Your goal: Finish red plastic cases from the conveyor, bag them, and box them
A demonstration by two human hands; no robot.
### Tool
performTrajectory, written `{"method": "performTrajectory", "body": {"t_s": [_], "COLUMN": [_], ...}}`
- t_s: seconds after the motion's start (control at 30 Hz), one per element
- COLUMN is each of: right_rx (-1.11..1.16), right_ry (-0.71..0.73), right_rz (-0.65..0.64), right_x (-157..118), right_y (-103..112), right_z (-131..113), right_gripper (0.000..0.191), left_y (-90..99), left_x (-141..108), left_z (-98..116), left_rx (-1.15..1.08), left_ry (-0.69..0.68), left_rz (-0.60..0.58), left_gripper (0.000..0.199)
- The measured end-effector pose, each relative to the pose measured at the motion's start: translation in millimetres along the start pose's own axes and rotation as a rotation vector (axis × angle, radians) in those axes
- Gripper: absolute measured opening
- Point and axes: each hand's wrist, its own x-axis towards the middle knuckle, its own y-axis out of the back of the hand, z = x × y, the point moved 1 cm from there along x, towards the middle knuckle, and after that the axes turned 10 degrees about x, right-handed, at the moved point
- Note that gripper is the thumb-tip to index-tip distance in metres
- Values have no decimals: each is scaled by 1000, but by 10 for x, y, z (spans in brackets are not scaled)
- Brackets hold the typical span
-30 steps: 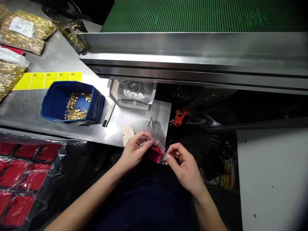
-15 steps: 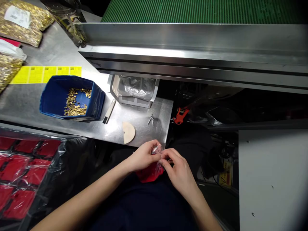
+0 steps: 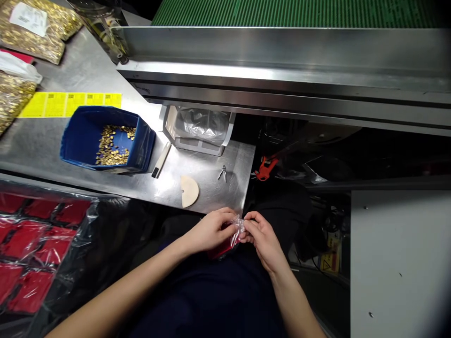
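Over my lap, my left hand [image 3: 219,230] is closed on a clear plastic bag [image 3: 239,225] with something red inside. My right hand [image 3: 259,233] pinches the gathered plastic at the bag's right end, thumb against fingers. Part of the red content [image 3: 229,243] shows below and between the hands; what it is, I cannot make out. On the metal table just beyond lie a pale half-round disc [image 3: 190,191] and a small forked metal piece [image 3: 223,173].
A blue bin [image 3: 105,141] holds small brass parts. Beside it lie a white-handled tool [image 3: 161,160] and a grey tray [image 3: 199,145] with clear bags. Red packs [image 3: 26,244] sit in a black-lined box at left. A metal conveyor rail [image 3: 275,70] crosses above; orange-handled clippers [image 3: 266,169] hang right.
My right hand has shifted slightly up and right, and the clear plastic is bunched more between my hands. Less of the red content shows. The whole view has shifted a little.
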Motion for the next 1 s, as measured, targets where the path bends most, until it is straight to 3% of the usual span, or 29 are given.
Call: {"method": "performTrajectory", "body": {"t_s": [0.07, 0.27, 0.33, 0.47, 0.53, 0.67, 0.8, 0.93, 1.0], "right_rx": [-82, -822, -901, -1022, -1053, -1092, -1097, -883, -714], "right_ry": [44, 430, 506, 651, 664, 616, 501, 449, 407], "right_rz": [-73, -303, -395, -457, -472, -386, -236, -175, -171], "right_x": [-66, -135, -88, 8, 19, -34, -132, -229, -263], "right_y": [49, 224, 251, 278, 279, 238, 96, -119, -218], "right_z": [-76, -298, -308, -264, -242, -256, -316, -367, -368], "right_gripper": [24, 56, 50, 30, 23, 16, 14, 14, 13], "left_y": [-11, 14, 2, -7, 38, 256, 477, 507, 440], "left_x": [41, 154, 183, 213, 193, 57, -137, -284, -338], "left_z": [-61, -156, -165, -187, -178, -50, 86, -47, -161], "left_rx": [-10, -44, -58, -80, -81, -61, -196, -392, -483], "left_ry": [-2, -45, -45, 4, 45, 133, 231, 232, 227], "left_rz": [-18, -136, -182, -261, -290, -320, -434, -380, -415], "left_gripper": [29, 26, 25, 24, 28, 64, 64, 81, 95]}}
